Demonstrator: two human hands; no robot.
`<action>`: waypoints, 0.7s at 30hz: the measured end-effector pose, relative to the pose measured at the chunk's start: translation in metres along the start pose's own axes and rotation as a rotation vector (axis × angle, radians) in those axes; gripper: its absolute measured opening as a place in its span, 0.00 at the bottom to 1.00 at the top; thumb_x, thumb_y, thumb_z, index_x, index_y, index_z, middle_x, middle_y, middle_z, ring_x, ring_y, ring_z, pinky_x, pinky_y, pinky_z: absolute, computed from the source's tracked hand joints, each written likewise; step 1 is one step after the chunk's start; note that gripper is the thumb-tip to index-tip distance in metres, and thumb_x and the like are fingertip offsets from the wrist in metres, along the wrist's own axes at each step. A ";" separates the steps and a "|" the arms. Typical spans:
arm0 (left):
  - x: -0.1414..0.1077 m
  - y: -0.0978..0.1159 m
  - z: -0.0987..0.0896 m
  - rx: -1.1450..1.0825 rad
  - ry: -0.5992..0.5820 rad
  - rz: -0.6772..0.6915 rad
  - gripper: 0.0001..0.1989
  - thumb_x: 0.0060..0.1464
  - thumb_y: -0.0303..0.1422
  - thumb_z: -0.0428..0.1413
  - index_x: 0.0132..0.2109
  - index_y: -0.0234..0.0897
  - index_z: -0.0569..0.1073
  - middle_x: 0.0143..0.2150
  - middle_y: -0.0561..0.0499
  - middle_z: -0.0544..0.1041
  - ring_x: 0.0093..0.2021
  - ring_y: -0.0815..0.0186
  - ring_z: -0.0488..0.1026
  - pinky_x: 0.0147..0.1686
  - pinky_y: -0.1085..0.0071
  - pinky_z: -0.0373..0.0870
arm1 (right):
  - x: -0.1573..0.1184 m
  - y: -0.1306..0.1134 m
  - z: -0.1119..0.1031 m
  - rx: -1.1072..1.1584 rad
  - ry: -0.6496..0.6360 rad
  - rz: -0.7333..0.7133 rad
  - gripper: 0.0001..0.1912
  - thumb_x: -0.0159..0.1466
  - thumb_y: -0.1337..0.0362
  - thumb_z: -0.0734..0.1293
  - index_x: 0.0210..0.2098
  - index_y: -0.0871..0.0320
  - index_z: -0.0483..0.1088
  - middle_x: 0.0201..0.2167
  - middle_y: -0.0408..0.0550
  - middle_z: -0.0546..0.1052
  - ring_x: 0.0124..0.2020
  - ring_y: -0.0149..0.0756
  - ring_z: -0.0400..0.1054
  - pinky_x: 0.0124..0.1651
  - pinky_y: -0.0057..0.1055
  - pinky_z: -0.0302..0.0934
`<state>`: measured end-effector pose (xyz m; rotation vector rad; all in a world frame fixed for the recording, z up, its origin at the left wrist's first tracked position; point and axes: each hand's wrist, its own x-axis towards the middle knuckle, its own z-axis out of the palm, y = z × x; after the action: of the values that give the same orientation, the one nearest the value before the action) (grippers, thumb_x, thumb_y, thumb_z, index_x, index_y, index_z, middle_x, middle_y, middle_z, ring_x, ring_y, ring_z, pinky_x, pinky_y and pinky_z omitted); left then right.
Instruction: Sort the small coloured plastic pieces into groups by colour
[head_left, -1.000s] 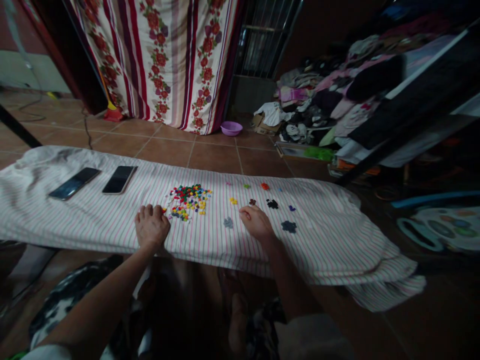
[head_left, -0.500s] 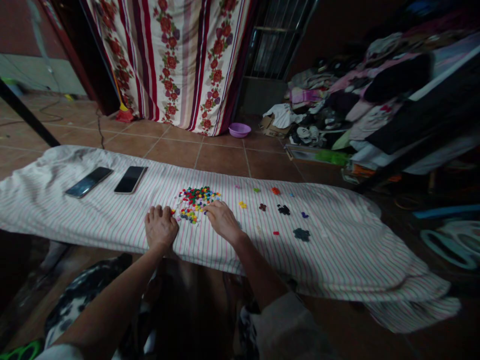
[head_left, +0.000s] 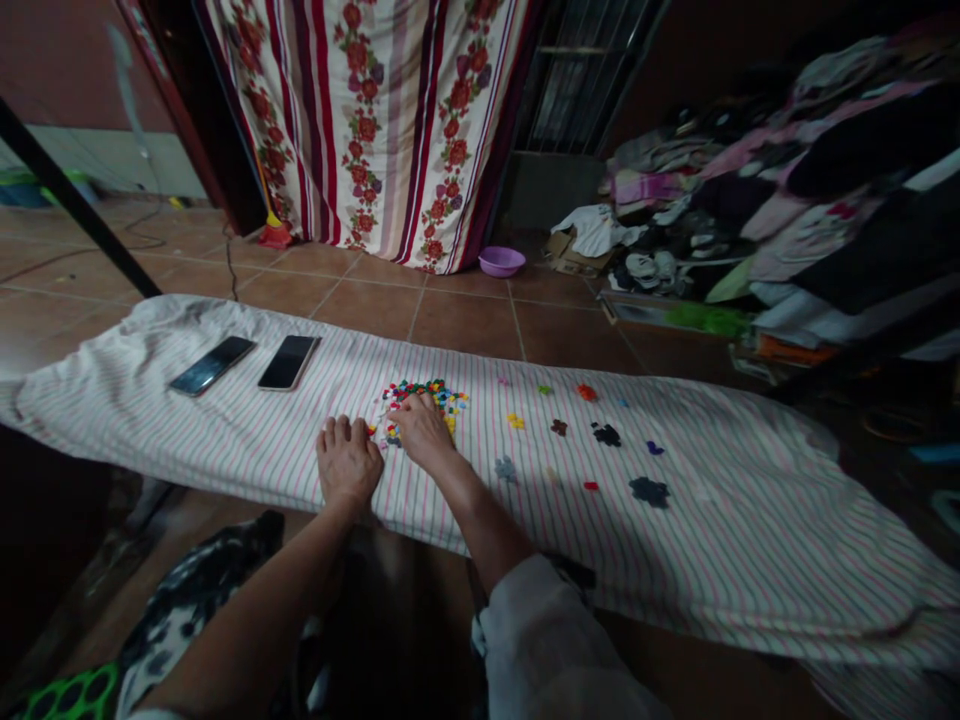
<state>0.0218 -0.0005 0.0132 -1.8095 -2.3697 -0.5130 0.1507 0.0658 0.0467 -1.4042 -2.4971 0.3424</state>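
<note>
A pile of small multicoloured pieces (head_left: 439, 388) lies on the striped cloth (head_left: 300, 450). My right hand (head_left: 420, 428) reaches over the front of this pile, thumb and forefinger brought together in a pinch; anything between them is too small to make out. Left of the pile, my left hand (head_left: 349, 462) rests on the cloth with fingers bent and slightly apart. By its thumb is a small red and yellow bit (head_left: 371, 430). To the right sit single-colour groups: yellow (head_left: 515, 421), brown (head_left: 559, 427), black (head_left: 606, 435), light grey (head_left: 505, 469) and dark grey (head_left: 649, 491).
Two phones, one tilted (head_left: 213, 366) and one beside it (head_left: 289, 362), lie at the cloth's left. More groups, orange (head_left: 586, 392), green (head_left: 544, 389), purple (head_left: 655, 448) and red (head_left: 591, 486), are spread rightward. Beyond stand a purple basin (head_left: 502, 262) and heaped clothes (head_left: 720, 190).
My right hand has moved left over the pile from its right edge, uncovering the light grey group. My left hand stays by the pile. The whole view has swung left.
</note>
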 end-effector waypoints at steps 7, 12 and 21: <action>0.000 0.001 0.000 0.000 0.006 0.000 0.18 0.58 0.30 0.47 0.53 0.34 0.73 0.60 0.36 0.70 0.65 0.47 0.61 0.63 0.49 0.57 | 0.008 0.000 0.005 -0.005 -0.036 0.045 0.14 0.69 0.67 0.62 0.45 0.53 0.80 0.47 0.54 0.73 0.52 0.45 0.58 0.52 0.36 0.56; 0.001 0.000 0.001 0.009 0.001 -0.004 0.19 0.58 0.30 0.46 0.54 0.34 0.72 0.61 0.36 0.70 0.66 0.48 0.61 0.63 0.50 0.56 | 0.011 0.001 0.002 -0.005 -0.037 0.063 0.13 0.69 0.66 0.62 0.43 0.55 0.80 0.45 0.55 0.74 0.50 0.44 0.60 0.52 0.36 0.57; 0.000 0.001 -0.001 0.002 -0.011 -0.009 0.20 0.59 0.30 0.45 0.54 0.32 0.72 0.61 0.35 0.69 0.66 0.47 0.60 0.64 0.50 0.55 | 0.010 0.002 0.003 0.009 -0.026 0.084 0.12 0.69 0.65 0.62 0.43 0.55 0.79 0.46 0.54 0.75 0.51 0.44 0.61 0.53 0.36 0.57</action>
<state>0.0228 -0.0001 0.0141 -1.8066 -2.3856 -0.5026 0.1459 0.0753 0.0447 -1.5134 -2.4586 0.3908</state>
